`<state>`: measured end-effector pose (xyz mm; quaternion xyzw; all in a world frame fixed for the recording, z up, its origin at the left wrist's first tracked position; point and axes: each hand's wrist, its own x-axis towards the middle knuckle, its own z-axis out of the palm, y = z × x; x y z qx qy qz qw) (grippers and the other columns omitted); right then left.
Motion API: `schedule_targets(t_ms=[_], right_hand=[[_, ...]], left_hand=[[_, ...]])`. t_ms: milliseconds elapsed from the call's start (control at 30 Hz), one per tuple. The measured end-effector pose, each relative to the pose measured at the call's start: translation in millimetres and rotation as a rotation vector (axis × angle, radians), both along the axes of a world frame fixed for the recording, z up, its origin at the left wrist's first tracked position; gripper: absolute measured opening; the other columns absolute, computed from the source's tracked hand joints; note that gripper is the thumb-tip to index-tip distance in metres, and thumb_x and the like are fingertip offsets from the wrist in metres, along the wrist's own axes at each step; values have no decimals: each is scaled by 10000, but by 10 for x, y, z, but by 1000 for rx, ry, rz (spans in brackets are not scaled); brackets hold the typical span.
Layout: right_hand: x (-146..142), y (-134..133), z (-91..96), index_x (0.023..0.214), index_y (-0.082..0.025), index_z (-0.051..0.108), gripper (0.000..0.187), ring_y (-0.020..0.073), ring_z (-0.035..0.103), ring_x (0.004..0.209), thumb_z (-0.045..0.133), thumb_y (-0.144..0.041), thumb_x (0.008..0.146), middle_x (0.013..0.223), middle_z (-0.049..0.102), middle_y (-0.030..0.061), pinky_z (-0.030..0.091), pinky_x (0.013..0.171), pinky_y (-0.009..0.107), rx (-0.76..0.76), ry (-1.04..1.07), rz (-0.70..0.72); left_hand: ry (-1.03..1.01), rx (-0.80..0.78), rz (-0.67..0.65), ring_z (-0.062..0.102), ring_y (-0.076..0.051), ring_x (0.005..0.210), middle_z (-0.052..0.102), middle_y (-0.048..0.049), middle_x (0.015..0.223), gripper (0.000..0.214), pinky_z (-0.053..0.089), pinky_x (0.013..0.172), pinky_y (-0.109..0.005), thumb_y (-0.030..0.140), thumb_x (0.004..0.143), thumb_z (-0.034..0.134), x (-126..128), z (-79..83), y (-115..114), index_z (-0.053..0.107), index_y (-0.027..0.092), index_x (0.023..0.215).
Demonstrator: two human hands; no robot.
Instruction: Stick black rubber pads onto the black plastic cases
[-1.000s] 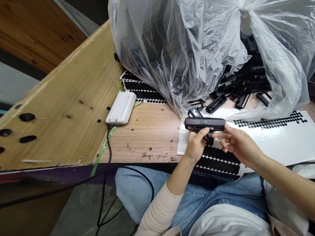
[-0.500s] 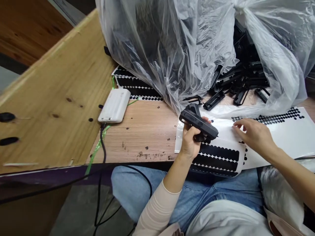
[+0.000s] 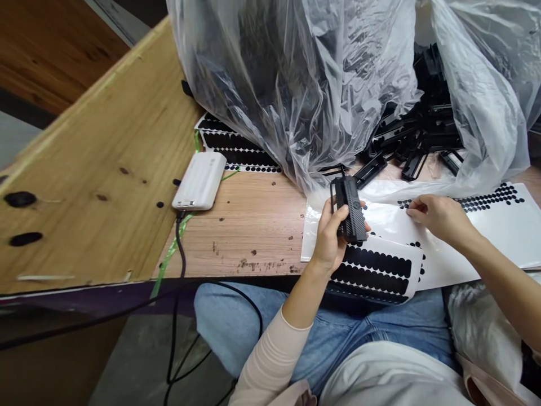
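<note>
My left hand (image 3: pixel 332 239) kept its fingers clamped on the black part (image 3: pixel 349 210), now turned from slanting to end-on above the sticker sheet's (image 3: pixel 486 237) left edge. My right hand (image 3: pixel 435 217) stayed on that sheet, fingers drawn together.

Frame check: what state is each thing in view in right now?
left hand, closed around the black part.
right hand, fingertips on the dot sheet; grip unclear.
power bank, lying flat, cable plugged in.
plastic bag, crumpled, loose parts piled at its opening.
pad sheet, front edge curling over the table edge.
</note>
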<state>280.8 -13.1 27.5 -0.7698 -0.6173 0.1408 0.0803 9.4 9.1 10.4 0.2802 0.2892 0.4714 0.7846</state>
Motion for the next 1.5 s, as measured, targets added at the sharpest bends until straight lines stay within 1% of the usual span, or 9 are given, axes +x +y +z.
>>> schedule_targets(t_ms=[133, 267, 333, 433, 533, 633, 1233, 1400, 1500], right_hand=[[24, 37, 94, 778, -236, 741, 182, 259, 696, 738, 730, -380, 888, 804, 787, 61, 492, 677, 396, -15, 118, -3], [-226, 4, 321, 820, -216, 786, 449, 221, 680, 754, 877, -654, 784, 836, 750, 67, 588, 656, 360, -63, 766, -35], [-437, 3, 429, 820, -213, 791, 484, 184, 666, 747, 948, -659, 718, 825, 721, 41, 606, 659, 322, -129, 1037, -48], [-739, 46, 506, 802, -211, 789, 431, 156, 668, 741, 996, -577, 707, 799, 710, 17, 599, 661, 282, -180, 1201, -44], [-922, 106, 487, 819, -208, 797, 406, 152, 683, 739, 1006, -537, 707, 800, 728, 13, 588, 661, 272, -176, 1251, -42], [-988, 137, 448, 809, -200, 793, 420, 142, 668, 695, 1017, -533, 684, 765, 718, 3, 571, 640, 271, -135, 1254, -52], [-1035, 152, 465, 802, -204, 768, 491, 142, 642, 614, 1001, -615, 667, 709, 715, -4, 549, 608, 291, -69, 1189, -27], [-1066, 140, 494, 801, -203, 752, 491, 152, 629, 582, 972, -633, 711, 673, 707, 2, 530, 607, 314, -49, 1131, -6], [-1066, 120, 487, 821, -205, 761, 441, 162, 647, 623, 949, -601, 772, 720, 737, 14, 542, 673, 330, -5, 1077, 30]], left_hand=[[-7, 34, -49, 788, -195, 805, 751, -147, 1356, 507, 632, 623, -292, 541, 967, 774, 11, -7, -8, 583, 215, 1305], [-34, 22, -96, 780, -191, 744, 769, -118, 1295, 435, 648, 623, -326, 495, 958, 741, 16, -27, -5, 590, 209, 1250], [-37, 15, -90, 754, -170, 692, 776, -108, 1244, 401, 629, 595, -310, 486, 953, 711, 16, -29, -1, 591, 199, 1205], [-9, -2, -63, 715, -147, 633, 781, -71, 1107, 383, 581, 547, -272, 495, 946, 695, 15, -27, 4, 579, 206, 1169], [30, -22, -50, 711, -161, 611, 741, -10, 891, 387, 561, 540, -259, 512, 941, 704, 19, -27, 0, 550, 224, 1147], [42, -31, -33, 720, -167, 622, 688, 26, 794, 399, 564, 569, -255, 517, 930, 722, 27, -28, -7, 539, 230, 1138], [41, -34, -19, 749, -189, 685, 677, 28, 784, 405, 619, 645, -294, 515, 926, 742, 29, -26, -19, 552, 232, 1144], [46, -40, -13, 741, -181, 678, 673, 32, 785, 397, 616, 647, -290, 506, 925, 740, 26, -27, -21, 554, 233, 1147], [47, -37, -12, 731, -173, 667, 671, 33, 786, 392, 614, 645, -286, 505, 933, 732, 25, -29, -25, 554, 235, 1153]])
